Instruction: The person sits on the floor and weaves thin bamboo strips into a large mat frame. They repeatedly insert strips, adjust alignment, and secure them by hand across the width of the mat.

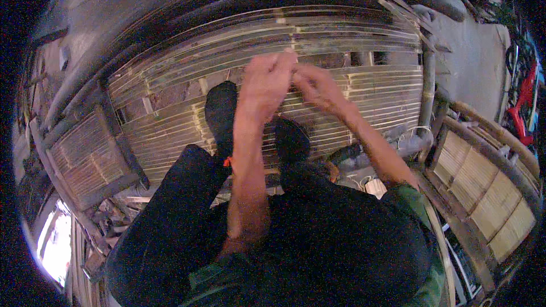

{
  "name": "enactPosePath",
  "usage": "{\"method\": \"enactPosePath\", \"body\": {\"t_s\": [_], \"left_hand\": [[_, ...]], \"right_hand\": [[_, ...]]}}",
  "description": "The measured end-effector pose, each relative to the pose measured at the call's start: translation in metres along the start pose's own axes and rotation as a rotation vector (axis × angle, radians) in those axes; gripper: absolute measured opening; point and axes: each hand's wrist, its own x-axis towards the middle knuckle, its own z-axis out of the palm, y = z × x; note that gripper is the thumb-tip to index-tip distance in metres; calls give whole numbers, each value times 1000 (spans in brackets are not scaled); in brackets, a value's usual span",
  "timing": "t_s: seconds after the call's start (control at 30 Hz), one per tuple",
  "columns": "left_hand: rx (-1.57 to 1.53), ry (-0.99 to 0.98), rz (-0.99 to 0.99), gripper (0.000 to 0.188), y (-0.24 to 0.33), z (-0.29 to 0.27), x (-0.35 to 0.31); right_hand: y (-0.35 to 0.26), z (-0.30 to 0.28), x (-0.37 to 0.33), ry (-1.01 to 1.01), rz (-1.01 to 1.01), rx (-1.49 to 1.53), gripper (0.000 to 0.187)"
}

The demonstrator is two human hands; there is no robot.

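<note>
"Bench of bamboo slats (387, 88) — which way?"
"Below, long axis left to right, partly hidden by dark-clothed legs (165, 216)."
"Fingers?"
"Left hand (267, 79) and right hand (319, 88), close together above it, blurred — can't tell whether they're grasping anything."

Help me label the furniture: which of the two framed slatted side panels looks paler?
The panel on the person's right: its slats look pale tan, while the panel on the left looks darker, browner.
</note>
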Motion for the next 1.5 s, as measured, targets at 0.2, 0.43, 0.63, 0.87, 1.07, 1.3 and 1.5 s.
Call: {"method": "enactPosePath", "body": {"t_s": [0.2,0.43,0.63,0.87,1.07,1.3,1.5], "left_hand": [[-22,-13,-198,41,2,8,11],[375,-289,80,39,48,74,11],[366,-524,266,31,89,81,19],[417,-577,296,36,84,110,70],[734,-440,226,49,-58,207,97],[933,-199,232,50,-56,223,93],[688,-207,381,41,-94,234,95]], "right_hand": [[36,59,-3,314,-44,-61,27],[68,21,-60,202,234,642,22],[49,0,-42,423,96,561,23],[10,-151,-275,1575,87,671,20],[10,-7,-541,1197,983,191,38],[-7,43,-557,202,1602,203,78],[43,-99,-313,835,673,-439,33]]}}
